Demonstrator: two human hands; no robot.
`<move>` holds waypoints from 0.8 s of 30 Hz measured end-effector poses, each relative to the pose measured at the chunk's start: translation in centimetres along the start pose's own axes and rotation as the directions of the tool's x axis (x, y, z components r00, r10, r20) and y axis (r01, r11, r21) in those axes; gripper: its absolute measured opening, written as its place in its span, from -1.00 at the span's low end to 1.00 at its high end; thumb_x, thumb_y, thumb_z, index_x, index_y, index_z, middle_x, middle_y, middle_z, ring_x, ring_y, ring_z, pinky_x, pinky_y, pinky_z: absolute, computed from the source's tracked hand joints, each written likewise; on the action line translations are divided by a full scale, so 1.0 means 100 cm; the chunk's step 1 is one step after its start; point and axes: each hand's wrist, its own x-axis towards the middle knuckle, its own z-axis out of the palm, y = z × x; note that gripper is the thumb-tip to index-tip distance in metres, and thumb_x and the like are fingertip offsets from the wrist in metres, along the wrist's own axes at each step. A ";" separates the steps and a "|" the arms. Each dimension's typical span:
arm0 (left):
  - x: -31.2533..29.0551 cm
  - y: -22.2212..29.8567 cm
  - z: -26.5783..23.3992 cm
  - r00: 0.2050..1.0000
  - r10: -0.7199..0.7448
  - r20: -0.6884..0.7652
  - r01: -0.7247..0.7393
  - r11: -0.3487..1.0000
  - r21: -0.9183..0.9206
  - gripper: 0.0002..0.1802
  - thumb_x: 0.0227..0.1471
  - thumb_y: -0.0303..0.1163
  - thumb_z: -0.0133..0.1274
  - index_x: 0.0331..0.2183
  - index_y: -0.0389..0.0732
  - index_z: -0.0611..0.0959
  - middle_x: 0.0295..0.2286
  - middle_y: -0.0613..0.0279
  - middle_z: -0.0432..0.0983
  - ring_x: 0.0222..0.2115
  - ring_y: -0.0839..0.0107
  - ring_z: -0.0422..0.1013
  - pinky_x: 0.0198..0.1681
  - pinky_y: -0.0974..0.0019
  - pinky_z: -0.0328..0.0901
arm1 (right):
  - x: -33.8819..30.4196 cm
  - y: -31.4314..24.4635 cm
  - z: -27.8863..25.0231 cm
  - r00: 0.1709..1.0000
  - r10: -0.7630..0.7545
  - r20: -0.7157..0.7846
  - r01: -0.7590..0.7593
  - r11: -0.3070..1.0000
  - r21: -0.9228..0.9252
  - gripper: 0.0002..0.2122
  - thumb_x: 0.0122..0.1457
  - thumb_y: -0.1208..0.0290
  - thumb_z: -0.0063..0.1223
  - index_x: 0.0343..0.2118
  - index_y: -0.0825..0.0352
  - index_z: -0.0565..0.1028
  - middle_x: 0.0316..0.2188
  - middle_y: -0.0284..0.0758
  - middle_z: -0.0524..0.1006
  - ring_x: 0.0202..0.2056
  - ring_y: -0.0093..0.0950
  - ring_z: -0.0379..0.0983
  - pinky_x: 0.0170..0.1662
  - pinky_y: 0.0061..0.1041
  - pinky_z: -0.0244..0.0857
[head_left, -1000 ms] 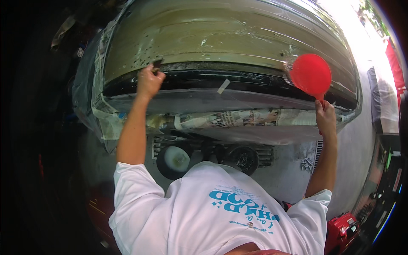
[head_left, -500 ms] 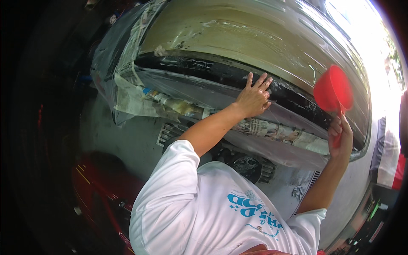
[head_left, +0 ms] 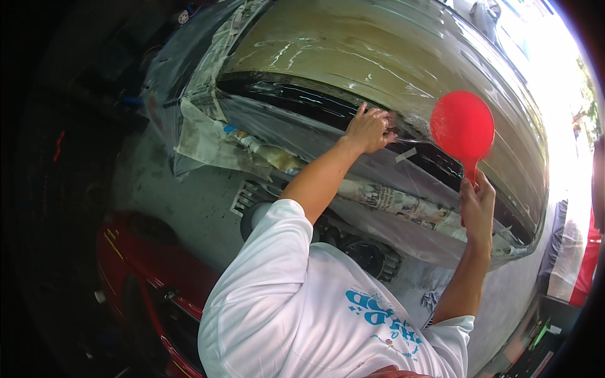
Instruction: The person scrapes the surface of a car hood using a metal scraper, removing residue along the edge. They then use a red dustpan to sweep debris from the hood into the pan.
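My right hand (head_left: pixel 477 205) is closed round the handle of a red plastic dipper (head_left: pixel 462 125), held tilted above the roof edge. A thin stream of water runs from the dipper's left side toward my left hand (head_left: pixel 368 130). That hand rests on the black strip (head_left: pixel 296 94) along the roof edge, its fingers apart and slightly bent, the tips blurred. Beyond the strip spreads the wet, olive-gold vehicle roof (head_left: pixel 353 41). A small pale strip (head_left: pixel 406 155) lies on the plastic just below the black edge.
Clear plastic sheeting (head_left: pixel 302 135) and taped newspaper (head_left: pixel 391 195) cover the vehicle's side below the roof. Under my arms stands a dark round object (head_left: pixel 365 255) beside floor grating. A red car (head_left: pixel 148 271) is behind at left. Cloths (head_left: pixel 570 252) hang at the right.
The dipper has swung left and tipped, and water now flows from it. My left hand has shifted slightly left and up along the black strip, its fingers more bent.
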 end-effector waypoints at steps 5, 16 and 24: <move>-0.019 -0.062 -0.016 0.980 -0.138 -0.145 0.161 0.975 0.154 -0.34 0.28 0.19 -0.01 0.04 -0.18 0.72 0.29 0.09 0.35 0.39 0.05 0.09 0.44 -0.30 -0.14 | 0.022 -0.013 0.033 0.983 0.089 0.160 -0.175 0.709 0.683 -0.86 0.42 0.41 0.02 -0.13 0.38 0.48 -0.51 -0.49 0.38 -0.62 -0.76 0.24 -0.60 -0.71 0.16; -0.165 -0.271 -0.121 0.569 -0.654 -0.498 0.688 0.711 -0.148 -0.58 0.05 -0.28 0.19 -0.11 -0.38 0.70 -0.06 -0.21 0.60 0.02 -0.10 0.50 0.07 -0.03 0.40 | -0.004 0.030 -0.060 0.961 0.203 -0.189 -0.106 0.898 0.427 -0.89 0.40 0.40 0.04 -0.14 0.31 0.49 -0.53 -0.47 0.40 -0.65 -0.76 0.22 -0.62 -0.71 0.10; -0.169 -0.223 -0.081 0.599 -0.500 -0.625 0.525 0.835 -0.165 -0.60 -0.04 -0.37 0.20 -0.10 -0.26 0.66 -0.20 -0.02 0.57 -0.16 -0.11 0.54 -0.09 0.00 0.46 | 0.077 0.055 -0.032 0.963 -0.104 -0.249 0.037 0.965 -0.259 -0.81 0.35 0.40 0.02 -0.15 0.44 0.52 -0.64 -0.49 0.34 -0.67 -0.70 0.26 -0.61 -0.59 0.08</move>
